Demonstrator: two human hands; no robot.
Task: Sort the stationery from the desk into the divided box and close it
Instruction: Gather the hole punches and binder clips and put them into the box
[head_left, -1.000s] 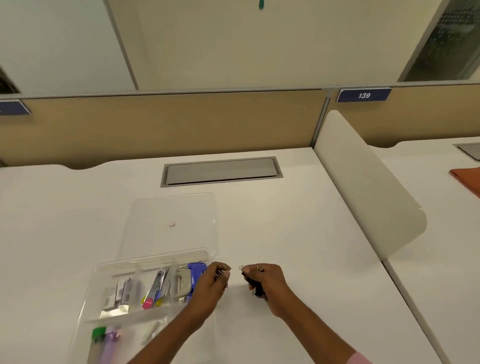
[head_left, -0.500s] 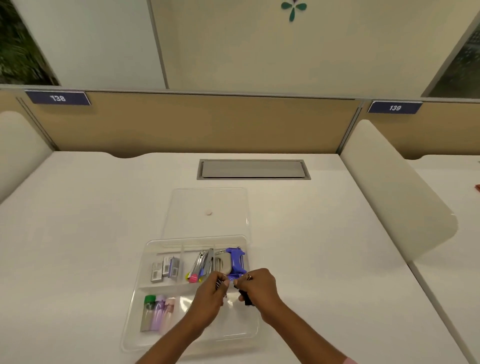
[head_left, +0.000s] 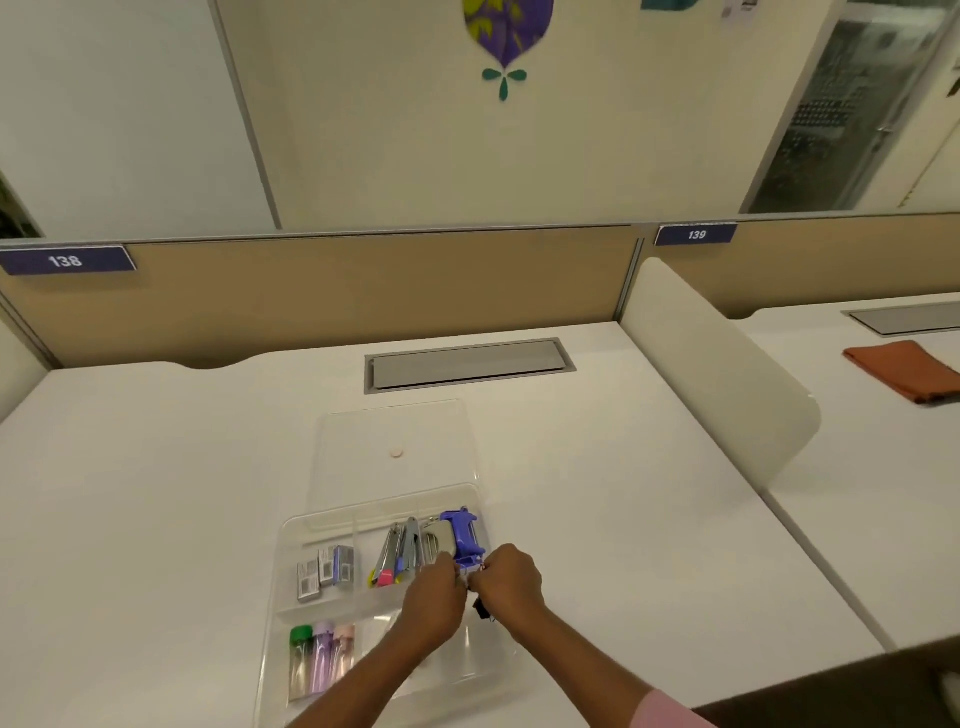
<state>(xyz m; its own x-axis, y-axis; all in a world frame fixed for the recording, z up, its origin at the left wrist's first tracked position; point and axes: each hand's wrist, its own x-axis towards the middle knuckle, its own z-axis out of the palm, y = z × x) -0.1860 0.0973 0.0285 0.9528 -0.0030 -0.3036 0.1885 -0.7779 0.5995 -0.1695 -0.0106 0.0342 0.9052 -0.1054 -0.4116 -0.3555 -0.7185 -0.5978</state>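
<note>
Both hands, left (head_left: 435, 597) and right (head_left: 508, 582), pinch small black clips (head_left: 482, 609) over the divided box (head_left: 291, 530); desk signs (head_left: 66, 260) read 138, 139

White desk (head_left: 156, 467), tan partition (head_left: 363, 291), cream wall (head_left: 389, 145) with leaf decal (head_left: 506, 41), glass door (head_left: 852, 104).

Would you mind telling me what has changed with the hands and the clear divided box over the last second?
Both hands, the left hand and the right hand, carried small black binder clips from the white desk beside the clear plastic divided box to over its right-hand compartments, still gripping them. The flat clear lid, the purple stapler, the small staple boxes and the coloured tubes kept their places.
</note>
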